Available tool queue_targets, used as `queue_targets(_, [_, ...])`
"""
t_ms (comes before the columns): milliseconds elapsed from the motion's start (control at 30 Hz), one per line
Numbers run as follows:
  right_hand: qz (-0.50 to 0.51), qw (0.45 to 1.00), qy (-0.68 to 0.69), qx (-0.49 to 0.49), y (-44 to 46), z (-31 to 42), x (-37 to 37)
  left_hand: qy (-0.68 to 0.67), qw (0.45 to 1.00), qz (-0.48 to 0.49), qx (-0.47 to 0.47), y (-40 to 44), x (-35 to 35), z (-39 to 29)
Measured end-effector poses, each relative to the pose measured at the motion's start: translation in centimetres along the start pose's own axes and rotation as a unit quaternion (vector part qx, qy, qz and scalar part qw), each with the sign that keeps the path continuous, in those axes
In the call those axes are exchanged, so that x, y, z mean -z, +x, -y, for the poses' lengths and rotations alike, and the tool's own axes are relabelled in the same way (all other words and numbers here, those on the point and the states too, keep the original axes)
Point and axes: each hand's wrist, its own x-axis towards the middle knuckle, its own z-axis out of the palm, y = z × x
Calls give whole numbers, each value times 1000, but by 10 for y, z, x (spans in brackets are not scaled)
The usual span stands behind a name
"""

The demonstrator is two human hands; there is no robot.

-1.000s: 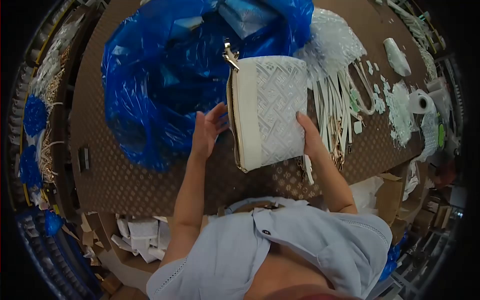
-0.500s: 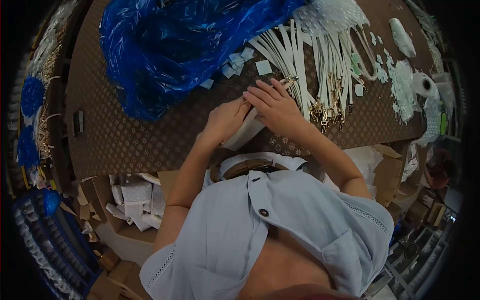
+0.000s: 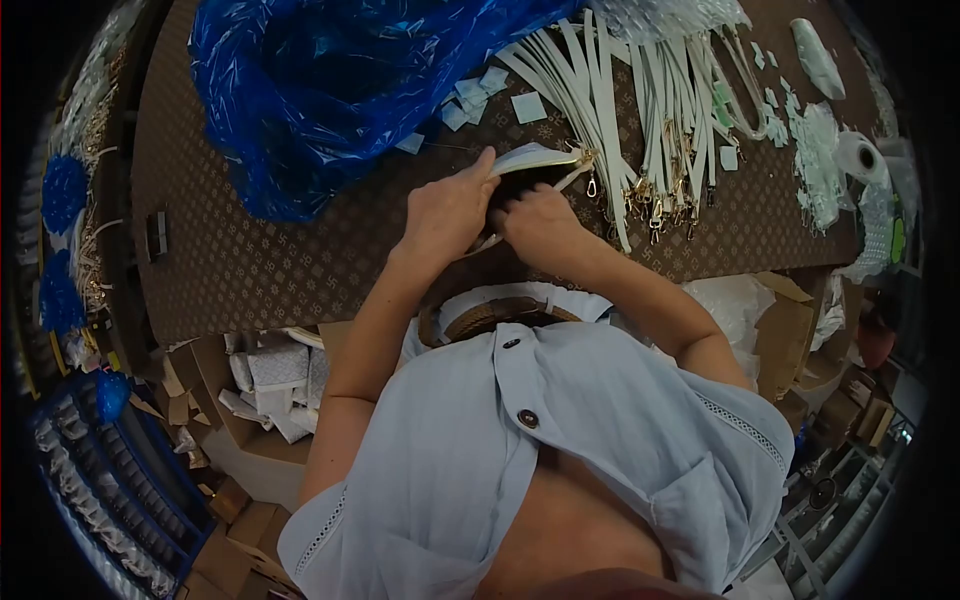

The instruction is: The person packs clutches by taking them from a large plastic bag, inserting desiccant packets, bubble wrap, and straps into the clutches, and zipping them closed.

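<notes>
A small white bag (image 3: 535, 157) with a gold-toned zip edge is held open at the near side of the table, its dark inside showing. My left hand (image 3: 449, 214) grips the bag's left edge, thumb raised along the rim. The curled fingers of my right hand (image 3: 544, 222) are at the mouth of the bag, closed on its near edge; the fingertips are partly hidden in the dark opening. Just beyond the bag's right end lie white straps (image 3: 600, 120) with gold clasps (image 3: 655, 215).
Blue plastic sheeting (image 3: 300, 110) covers the back left of the patterned brown table (image 3: 290, 275). Pale square papers (image 3: 528, 107) lie behind the bag. Bubble wrap (image 3: 670, 18) and a white roll (image 3: 860, 157) are to the right. Below stands a cardboard box (image 3: 222, 415) of wrapped items.
The bag, flat and closed under both hands before, is now spread open. My left hand has shifted to its left edge, and my right hand has moved down with fingers curled into the opening.
</notes>
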Motion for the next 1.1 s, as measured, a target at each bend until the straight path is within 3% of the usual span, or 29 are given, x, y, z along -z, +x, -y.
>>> queue_targets(33, [126, 992, 12, 1, 0, 5, 0, 38, 999, 6, 35, 0, 4, 3])
queue_targets(67, [124, 992, 13, 3, -5, 8, -10, 40, 999, 5, 36, 6, 4, 12])
queue_targets(133, [10, 997, 21, 68, -22, 16, -33, 22, 994, -71, 75, 14, -1, 24])
queue_targets(267, [0, 999, 25, 25, -20, 11, -24, 19, 994, -77, 75, 15, 2, 19])
queue_targets(367, [48, 996, 79, 4, -12, 1, 9, -22, 998, -44, 43, 4, 11, 18])
queue_targets(433, [-68, 924, 376, 18, -7, -5, 37, -34, 998, -21, 54, 0, 11, 16])
queue_targets(500, [-199, 766, 596, -137, 6, -49, 38, -45, 997, -33, 53, 0, 7, 18])
queue_targets(567, [-275, 787, 491, -254, 28, -114, 16, -54, 997, -40, 45, 0, 5, 20])
queue_targets(633, [-164, 896, 261, -319, 45, -151, -34, -68, 996, -32, 53, 2, 6, 19])
queue_targets(700, [-107, 930, 104, -335, 54, -164, -77, -69, 996, -24, 58, 2, 9, 18])
queue_targets(733, [-132, 937, 66, -318, 57, -161, -81, -72, 995, -11, 70, 2, 10, 17])
queue_targets(1033, [-72, 921, 126, -362, 71, -162, -65, -101, 992, -10, 75, 2, 9, 15])
queue_targets(1100, [-149, 954, 110, -236, 80, -165, -60, -101, 992, -13, 76, 0, 6, 17])
